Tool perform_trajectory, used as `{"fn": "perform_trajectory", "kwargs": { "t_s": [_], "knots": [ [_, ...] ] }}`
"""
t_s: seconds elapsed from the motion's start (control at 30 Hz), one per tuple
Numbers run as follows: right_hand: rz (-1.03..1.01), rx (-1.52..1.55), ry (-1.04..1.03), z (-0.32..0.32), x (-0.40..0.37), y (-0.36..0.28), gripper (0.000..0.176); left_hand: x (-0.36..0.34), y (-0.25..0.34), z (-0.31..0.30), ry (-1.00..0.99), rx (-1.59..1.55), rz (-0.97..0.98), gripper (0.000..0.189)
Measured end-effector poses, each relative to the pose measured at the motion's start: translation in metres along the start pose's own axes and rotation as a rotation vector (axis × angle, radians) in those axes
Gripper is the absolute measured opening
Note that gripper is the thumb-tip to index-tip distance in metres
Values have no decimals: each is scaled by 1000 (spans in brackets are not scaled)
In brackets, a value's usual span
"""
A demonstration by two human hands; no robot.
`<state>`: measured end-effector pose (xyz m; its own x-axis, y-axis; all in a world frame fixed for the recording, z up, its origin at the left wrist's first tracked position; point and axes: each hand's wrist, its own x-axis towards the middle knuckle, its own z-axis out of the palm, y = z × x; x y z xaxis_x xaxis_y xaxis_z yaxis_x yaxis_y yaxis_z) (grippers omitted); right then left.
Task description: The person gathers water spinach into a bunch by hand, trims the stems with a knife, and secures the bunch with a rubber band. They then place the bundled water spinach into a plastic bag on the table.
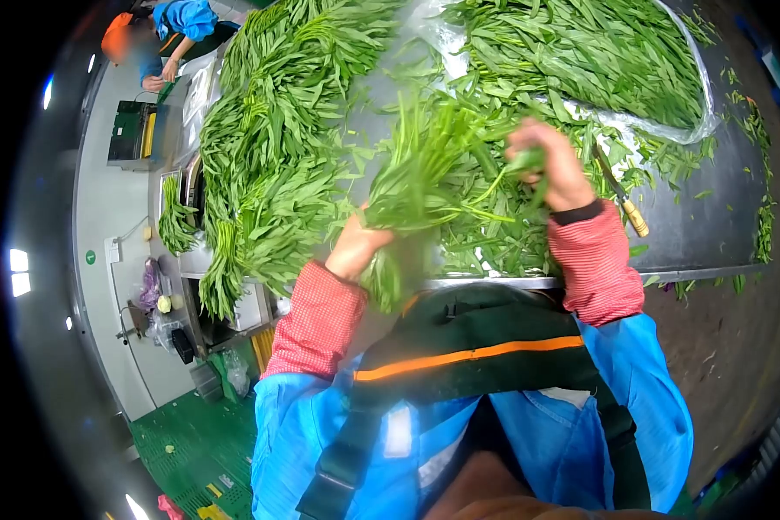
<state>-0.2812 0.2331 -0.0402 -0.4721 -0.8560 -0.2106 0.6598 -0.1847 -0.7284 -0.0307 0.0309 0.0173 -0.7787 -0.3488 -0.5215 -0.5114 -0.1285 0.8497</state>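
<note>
My left hand (358, 247) is wrapped round a bunch of water spinach (418, 160), long stems with narrow green leaves. The bunch is raised over the near part of the metal table and is smeared by motion. To its right, my right hand (559, 169) has its fingers closed on a few water spinach leaves (529, 161). A thin stem runs between the bunch and that hand. Loose leaves (503, 230) lie beneath both hands. Just right of my right hand, a knife (620, 186) with a wooden handle rests on the table.
A large heap of water spinach (581, 61) lies on clear plastic (709, 108) at the back right. More bunches (273, 156) are piled along the table's left side. At the far left, a co-worker (182, 35) handles something beside a scale-like device (134, 130). The metal table's front edge (494, 282) is by my waist.
</note>
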Motion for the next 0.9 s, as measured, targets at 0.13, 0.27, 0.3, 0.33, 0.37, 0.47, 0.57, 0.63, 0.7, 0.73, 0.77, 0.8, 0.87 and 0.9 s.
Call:
{"fn": "perform_trajectory", "kwargs": {
  "t_s": [0.13,0.27,0.3,0.33,0.37,0.47,0.57,0.63,0.7,0.73,0.77,0.8,0.87,0.9],
  "knots": [
    [-354,425,-205,-17,-23,-45,31,-7,-3,1,151,-194,-160,31],
    [40,-658,240,0,-23,-15,26,-6,0,-3,151,-412,-339,15],
    [15,-777,105,-10,-20,-3,28,-7,7,0,132,-450,-349,14],
    [-45,-654,157,4,-23,2,26,-11,18,5,114,-489,-362,14],
    [-128,-647,189,15,-24,6,26,-12,24,9,96,-529,-374,13],
    [-616,-870,196,40,-19,16,22,-9,15,11,48,-437,-267,13],
    [-839,-1242,320,80,-26,4,24,-5,13,16,50,-269,-167,21],
    [-769,-1549,267,90,-23,4,28,-4,11,17,50,-198,-164,33],
    [-515,-1822,145,87,-13,15,31,-2,5,20,43,-148,-103,36],
    [-535,-1740,112,80,-7,26,30,0,1,20,40,-122,-71,38],
    [-554,-1658,76,69,0,41,30,1,-4,16,6,-93,-80,41],
    [-569,-1574,37,59,7,52,29,-3,0,17,-12,-126,-83,42],
    [-517,-1467,338,44,13,49,18,-11,11,18,-46,-192,-87,43],
    [-443,-1366,429,33,16,40,22,-14,8,16,-60,-197,-97,43]
  ]
}}
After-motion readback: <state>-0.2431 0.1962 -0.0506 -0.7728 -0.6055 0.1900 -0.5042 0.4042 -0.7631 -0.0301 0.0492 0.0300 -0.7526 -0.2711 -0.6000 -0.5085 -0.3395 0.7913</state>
